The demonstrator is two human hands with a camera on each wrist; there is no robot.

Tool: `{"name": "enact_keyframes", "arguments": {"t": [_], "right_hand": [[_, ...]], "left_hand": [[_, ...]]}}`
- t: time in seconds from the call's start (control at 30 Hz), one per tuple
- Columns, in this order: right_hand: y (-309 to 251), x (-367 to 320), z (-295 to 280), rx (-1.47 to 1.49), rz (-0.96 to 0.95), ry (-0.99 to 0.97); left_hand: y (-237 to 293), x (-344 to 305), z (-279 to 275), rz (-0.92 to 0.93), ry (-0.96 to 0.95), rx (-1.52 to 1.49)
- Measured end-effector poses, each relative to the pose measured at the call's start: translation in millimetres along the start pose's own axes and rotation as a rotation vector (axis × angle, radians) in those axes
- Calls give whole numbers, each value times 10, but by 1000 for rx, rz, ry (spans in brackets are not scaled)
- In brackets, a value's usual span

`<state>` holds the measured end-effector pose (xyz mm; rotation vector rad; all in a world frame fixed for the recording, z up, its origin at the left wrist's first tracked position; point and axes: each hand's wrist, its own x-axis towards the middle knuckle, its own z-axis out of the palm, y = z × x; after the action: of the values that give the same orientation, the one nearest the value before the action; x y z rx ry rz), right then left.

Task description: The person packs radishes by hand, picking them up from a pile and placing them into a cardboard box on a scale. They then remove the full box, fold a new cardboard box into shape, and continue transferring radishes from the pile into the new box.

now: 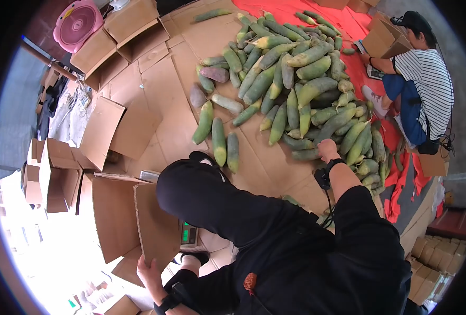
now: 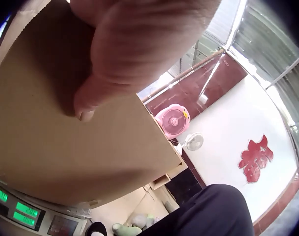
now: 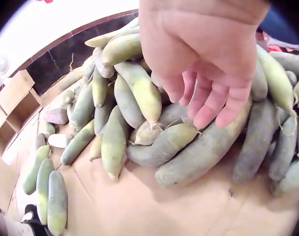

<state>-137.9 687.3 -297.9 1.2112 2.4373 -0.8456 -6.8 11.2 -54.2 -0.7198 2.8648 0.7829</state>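
My left hand grips the edge of an open cardboard box. In the left wrist view its thumb lies against the brown wall, and the other fingers are mostly hidden. The box stands at a digital scale with lit green displays. My right hand reaches down to the near edge of a heap of green radishes. In the right wrist view its loosely bent fingertips are right at the upper side of a large green radish lying on the cardboard floor covering.
Other open boxes stand at the left, below a pink fan. Several loose radishes lie left of the heap. Another person crouches at the right beside a box, near red sheeting.
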Motion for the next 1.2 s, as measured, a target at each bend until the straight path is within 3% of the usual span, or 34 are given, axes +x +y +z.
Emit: {"name": "enact_keyframes", "arguments": {"t": [0.13, 0.2, 0.33, 0.57, 0.67, 0.7, 0.8, 0.93, 1.2], "right_hand": [[176, 122, -14, 171, 79, 147], [103, 35, -65, 258, 97, 354], [-26, 76, -104, 565, 139, 319], [-341, 68, -141, 849, 491, 191], [-259, 157, -26, 794, 441, 267], [-320, 33, -120, 904, 419, 167], [-172, 241, -4, 962, 424, 125], [-493, -65, -45, 962, 459, 267], [-576, -89, -25, 1021, 490, 325]], "left_hand": [[-173, -9, -9, -53, 19, 17], [-229, -11, -1, -52, 27, -12], [-200, -42, -1, -39, 59, -82], [-203, -16, -13, 25, 123, -64], [-161, 2, -2, 9, 99, -27], [-176, 8, 2, 5, 95, -58], [-107, 10, -11, -5, 85, -121], [-103, -3, -29, -44, 61, -92], [-88, -6, -4, -2, 69, -103]]}}
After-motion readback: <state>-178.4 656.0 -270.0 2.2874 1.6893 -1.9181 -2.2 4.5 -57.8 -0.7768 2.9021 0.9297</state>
